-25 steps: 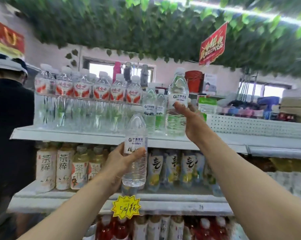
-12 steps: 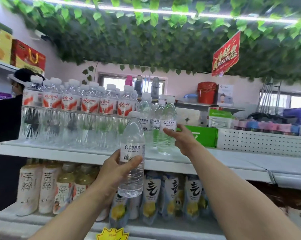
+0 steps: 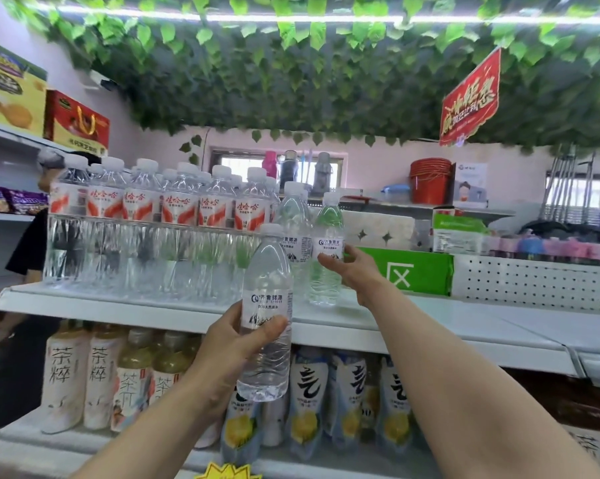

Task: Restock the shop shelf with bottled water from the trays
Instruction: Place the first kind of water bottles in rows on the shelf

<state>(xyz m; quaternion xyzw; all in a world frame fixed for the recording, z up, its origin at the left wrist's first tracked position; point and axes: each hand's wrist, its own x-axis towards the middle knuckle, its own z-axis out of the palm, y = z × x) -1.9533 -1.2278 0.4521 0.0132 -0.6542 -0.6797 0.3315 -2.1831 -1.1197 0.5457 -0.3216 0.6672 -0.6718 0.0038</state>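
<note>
Your left hand (image 3: 234,344) grips the held bottle (image 3: 267,271) of water upright, fingers and thumb wrapped round its lower label, just in front of the white shelf (image 3: 429,326) and across its front edge. Your right hand (image 3: 355,271) reaches over that shelf to the standing bottle (image 3: 327,236), thumb on the label's front and fingers round its right side. It looks like a hold, though the far fingers are hidden. This bottle stands on the shelf between the red-labelled bottles (image 3: 179,209) and a green box (image 3: 412,274).
</note>
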